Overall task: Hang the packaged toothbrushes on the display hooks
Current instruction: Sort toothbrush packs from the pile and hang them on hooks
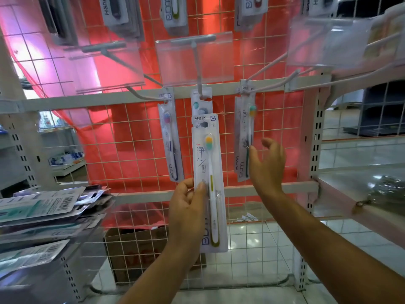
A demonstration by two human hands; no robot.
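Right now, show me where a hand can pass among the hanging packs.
Bare grid left of the left pack; a narrow gap between held pack and right pack. Crowded: middle hook, and the pile at left.

We find ourselves in a shop. A wire grid panel (135,150) carries display hooks (198,84) with clear price-tag holders (195,60), packaged toothbrushes (169,141) hang in rows, slotted uprights (315,150) frame the shelving, and barcoded packs (43,207) lie stacked above a tiled floor (252,242).

Backdrop: red plastic sheet (135,150), hung upright.
Below: brown cardboard box (131,249) on white floor tiles (252,240).
Right: perforated shelf upright (315,139).
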